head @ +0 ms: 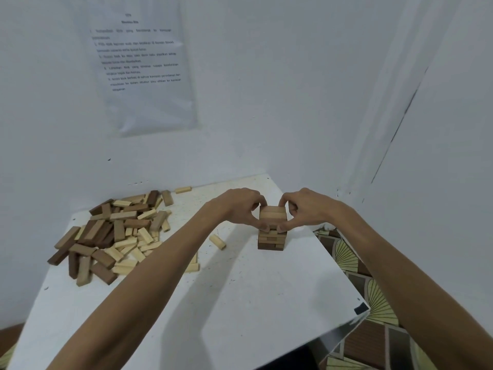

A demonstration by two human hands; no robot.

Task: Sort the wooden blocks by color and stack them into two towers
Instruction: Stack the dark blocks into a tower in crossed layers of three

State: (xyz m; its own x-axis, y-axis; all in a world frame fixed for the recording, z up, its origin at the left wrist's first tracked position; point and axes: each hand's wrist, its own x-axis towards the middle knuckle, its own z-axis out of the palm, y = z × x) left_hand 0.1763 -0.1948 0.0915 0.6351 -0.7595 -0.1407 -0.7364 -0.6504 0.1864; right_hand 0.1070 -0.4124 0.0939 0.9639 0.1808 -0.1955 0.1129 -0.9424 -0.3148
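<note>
Tower (270, 240): upright, pinched at its top layers between left hand (240, 206) and right hand (305, 209); loose pile (112, 236) well left, nearer left hand.

Your left hand (237, 206) and right hand (306, 209) both pinch the upper layers of a small wooden tower (271, 236), thumbs on its near face and fingers curled over the far edge. The tower stands on the white table (240, 303), toward its two o'clock corner. A mixed pile (112, 233) of dark and pale blocks lies at nine o'clock from the tower, and one pale block (217, 242) lies alone between them. At eleven o'clock, a printed sheet (144, 70) hangs on the wall (266, 102).
</note>
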